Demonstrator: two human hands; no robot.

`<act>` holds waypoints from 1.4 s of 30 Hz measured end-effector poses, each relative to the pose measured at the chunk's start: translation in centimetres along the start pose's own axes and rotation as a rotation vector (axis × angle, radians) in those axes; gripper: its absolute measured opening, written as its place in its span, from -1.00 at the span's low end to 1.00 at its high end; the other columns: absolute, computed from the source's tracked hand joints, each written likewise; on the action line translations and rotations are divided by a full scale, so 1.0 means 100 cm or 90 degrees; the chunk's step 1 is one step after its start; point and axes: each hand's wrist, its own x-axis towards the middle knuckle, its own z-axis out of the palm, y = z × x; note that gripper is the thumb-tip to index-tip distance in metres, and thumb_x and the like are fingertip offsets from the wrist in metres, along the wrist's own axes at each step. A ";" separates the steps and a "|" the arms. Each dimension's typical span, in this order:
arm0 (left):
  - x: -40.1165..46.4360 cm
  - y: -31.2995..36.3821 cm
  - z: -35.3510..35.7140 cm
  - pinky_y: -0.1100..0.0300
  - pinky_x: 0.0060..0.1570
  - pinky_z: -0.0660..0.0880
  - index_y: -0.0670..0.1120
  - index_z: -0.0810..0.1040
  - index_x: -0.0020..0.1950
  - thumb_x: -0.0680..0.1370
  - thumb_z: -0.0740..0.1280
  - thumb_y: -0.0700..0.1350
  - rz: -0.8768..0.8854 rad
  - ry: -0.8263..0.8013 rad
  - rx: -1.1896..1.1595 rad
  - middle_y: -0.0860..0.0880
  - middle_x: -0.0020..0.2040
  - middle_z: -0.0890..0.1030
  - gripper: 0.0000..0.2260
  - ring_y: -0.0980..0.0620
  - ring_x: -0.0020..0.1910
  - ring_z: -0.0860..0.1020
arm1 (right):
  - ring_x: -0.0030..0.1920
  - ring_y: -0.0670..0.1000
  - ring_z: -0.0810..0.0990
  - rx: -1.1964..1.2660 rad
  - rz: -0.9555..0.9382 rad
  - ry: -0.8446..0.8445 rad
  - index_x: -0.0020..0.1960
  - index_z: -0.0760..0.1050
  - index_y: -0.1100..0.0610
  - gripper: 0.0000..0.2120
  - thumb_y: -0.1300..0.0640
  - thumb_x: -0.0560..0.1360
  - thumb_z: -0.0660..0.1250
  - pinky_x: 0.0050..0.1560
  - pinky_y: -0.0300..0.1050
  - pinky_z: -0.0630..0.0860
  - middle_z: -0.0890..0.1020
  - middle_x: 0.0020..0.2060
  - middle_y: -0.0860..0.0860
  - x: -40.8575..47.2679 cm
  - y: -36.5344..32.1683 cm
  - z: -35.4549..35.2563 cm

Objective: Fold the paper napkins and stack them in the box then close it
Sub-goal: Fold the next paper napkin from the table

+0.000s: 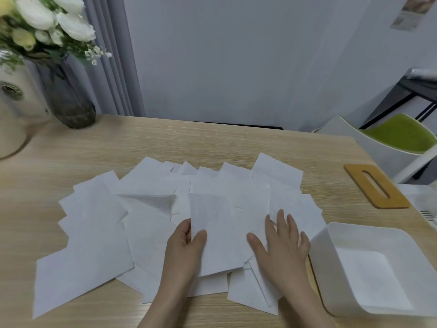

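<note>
- Our left hand (pixel 183 247) pinches the near left edge of one paper napkin (pixel 212 233), thumb on top and fingers (pixel 182 227) curled beneath.
- Our right hand (pixel 281 245) lies flat beside it, fingers spread, pressing the loose napkins (pixel 94 233) scattered across the counter (pixel 212 143).
- To fold well, we should match the edges before creasing and hold the pile down.
- The white box (pixel 369 268) stands open just right of that hand; its wooden lid (pixel 376 185) lies farther back.
</note>
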 end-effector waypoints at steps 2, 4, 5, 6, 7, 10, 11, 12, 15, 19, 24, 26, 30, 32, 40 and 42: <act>0.000 -0.001 0.001 0.08 -0.09 0.55 -0.01 0.62 0.01 0.58 0.27 -0.28 -0.001 0.001 0.002 0.03 -0.13 0.72 -0.80 -0.01 -0.10 0.67 | 0.51 -0.01 -0.35 0.002 -0.012 0.001 0.57 -0.12 0.05 -0.32 -0.29 0.57 -0.15 0.46 0.12 -0.32 -0.23 0.55 -0.04 -0.002 -0.002 -0.001; 0.000 0.000 0.001 0.01 -0.05 0.56 -0.02 0.62 -0.01 0.58 0.25 -0.29 -0.009 0.009 -0.011 0.02 -0.14 0.72 -0.78 -0.03 -0.10 0.67 | 0.51 -0.03 -0.34 -0.011 -0.037 0.006 0.57 -0.13 0.05 -0.34 -0.27 0.59 -0.16 0.46 0.12 -0.32 -0.22 0.55 -0.08 -0.008 -0.007 -0.003; 0.000 0.000 0.002 -0.01 -0.04 0.56 -0.02 0.63 -0.02 0.59 0.24 -0.30 -0.015 0.015 -0.021 0.01 -0.14 0.72 -0.77 -0.05 -0.10 0.67 | 0.51 -0.04 -0.34 -0.014 -0.054 0.008 0.57 -0.13 0.03 -0.36 -0.26 0.59 -0.16 0.46 0.11 -0.33 -0.21 0.55 -0.10 -0.012 -0.009 -0.004; 0.000 0.000 0.002 -0.02 -0.04 0.57 -0.02 0.63 -0.04 0.59 0.23 -0.31 -0.019 0.021 -0.030 0.00 -0.15 0.72 -0.76 -0.05 -0.11 0.68 | 0.50 -0.06 -0.35 -0.016 -0.076 0.008 0.57 -0.12 0.01 -0.37 -0.26 0.59 -0.17 0.45 0.10 -0.35 -0.21 0.55 -0.13 -0.016 -0.011 -0.005; 0.000 0.001 0.002 0.00 -0.06 0.57 -0.01 0.63 -0.05 0.58 0.23 -0.31 -0.021 0.029 -0.039 0.00 -0.16 0.72 -0.75 -0.05 -0.13 0.68 | 0.50 -0.08 -0.35 -0.017 -0.099 0.003 0.56 -0.10 -0.01 -0.38 -0.27 0.58 -0.18 0.43 0.08 -0.37 -0.20 0.54 -0.15 -0.021 -0.014 -0.006; 0.001 0.001 -0.001 0.11 -0.16 0.57 0.02 0.62 -0.07 0.58 0.24 -0.30 -0.019 0.057 -0.048 0.04 -0.20 0.71 -0.74 0.01 -0.18 0.67 | 0.49 -0.15 -0.32 -0.018 -0.168 -0.035 0.55 -0.02 -0.09 -0.40 -0.29 0.57 -0.18 0.38 0.02 -0.43 -0.13 0.53 -0.24 -0.034 -0.019 -0.006; 0.001 0.001 -0.002 0.14 -0.18 0.56 0.03 0.61 -0.07 0.58 0.24 -0.30 -0.017 0.067 -0.047 0.06 -0.21 0.71 -0.75 0.04 -0.19 0.67 | 0.49 -0.18 -0.30 -0.015 -0.191 -0.048 0.54 0.02 -0.12 -0.42 -0.29 0.57 -0.17 0.37 0.00 -0.44 -0.10 0.52 -0.28 -0.038 -0.019 -0.005; 0.002 0.001 -0.004 0.14 -0.19 0.55 0.03 0.61 -0.07 0.58 0.24 -0.29 -0.015 0.075 -0.046 0.09 -0.21 0.71 -0.75 0.07 -0.21 0.66 | 0.48 -0.22 -0.28 -0.003 -0.213 -0.056 0.52 0.07 -0.14 -0.43 -0.30 0.56 -0.16 0.36 -0.04 -0.45 -0.06 0.51 -0.32 -0.040 -0.019 -0.005; 0.003 0.002 -0.006 0.17 -0.21 0.50 0.02 0.61 -0.06 0.58 0.24 -0.31 -0.014 0.080 -0.046 0.12 -0.22 0.70 -0.74 0.15 -0.26 0.65 | 0.45 -0.34 -0.12 0.154 -0.234 -0.030 0.31 0.42 -0.19 -0.48 -0.33 0.50 -0.06 0.39 -0.20 -0.31 0.22 0.41 -0.37 -0.042 -0.020 -0.007; 0.002 0.003 -0.007 0.17 -0.20 0.52 0.01 0.61 -0.04 0.58 0.24 -0.31 -0.020 0.072 -0.040 0.11 -0.20 0.71 -0.75 0.11 -0.21 0.66 | 0.32 -0.31 0.29 0.432 -0.152 0.113 -0.17 0.60 -0.10 -0.62 -0.28 0.43 0.11 0.33 -0.10 0.24 0.53 0.11 -0.30 -0.028 -0.016 -0.013; 0.002 0.005 -0.006 0.21 -0.22 0.51 -0.01 0.61 -0.01 0.58 0.24 -0.32 -0.019 0.064 -0.048 0.11 -0.21 0.71 -0.76 0.15 -0.24 0.66 | 0.29 -0.10 0.31 0.279 -0.057 0.193 0.19 0.46 -0.08 -0.74 -0.05 0.51 0.32 0.25 -0.04 0.34 0.48 0.18 -0.23 -0.003 -0.005 -0.011; 0.002 0.005 -0.006 0.27 -0.28 0.50 0.00 0.60 -0.02 0.58 0.24 -0.32 -0.016 0.063 -0.048 0.12 -0.23 0.70 -0.75 0.18 -0.27 0.65 | 0.38 -0.04 0.19 0.211 -0.016 0.126 0.44 0.28 0.01 -0.45 -0.08 0.50 0.33 0.29 -0.09 0.20 0.39 0.35 -0.12 0.006 0.000 -0.007; 0.003 0.004 -0.009 0.36 -0.35 0.48 0.02 0.60 -0.04 0.57 0.24 -0.33 -0.011 0.069 -0.036 0.17 -0.25 0.69 -0.73 0.23 -0.31 0.63 | 0.40 -0.04 0.13 0.207 0.001 0.098 0.52 0.15 0.02 -0.30 -0.10 0.48 0.35 0.25 -0.11 0.10 0.34 0.40 -0.10 0.010 -0.002 -0.002; 0.004 0.004 -0.010 0.37 -0.35 0.48 0.00 0.60 -0.02 0.56 0.23 -0.34 -0.012 0.070 -0.038 0.18 -0.24 0.69 -0.73 0.24 -0.30 0.63 | 0.38 -0.04 0.16 0.213 -0.004 0.122 0.48 0.22 -0.01 -0.35 -0.05 0.47 0.37 0.21 -0.13 0.08 0.39 0.36 -0.11 0.011 -0.003 0.000; 0.004 0.004 -0.012 0.44 -0.39 0.46 0.02 0.59 -0.03 0.57 0.23 -0.36 -0.008 0.062 -0.047 0.21 -0.25 0.69 -0.71 0.26 -0.31 0.63 | 0.20 -0.07 0.46 0.457 -0.002 0.118 0.28 0.44 -0.09 -0.58 0.23 0.49 0.36 0.16 -0.14 0.41 0.50 0.12 -0.14 0.009 -0.007 -0.002; 0.004 0.003 -0.014 0.43 -0.37 0.48 0.02 0.59 -0.04 0.57 0.23 -0.36 -0.010 0.064 -0.048 0.19 -0.25 0.70 -0.71 0.25 -0.30 0.63 | 0.22 -0.08 0.49 0.501 0.003 0.116 0.23 0.52 -0.03 -0.65 0.28 0.52 0.31 0.26 -0.09 0.43 0.56 0.14 -0.14 0.008 -0.006 -0.005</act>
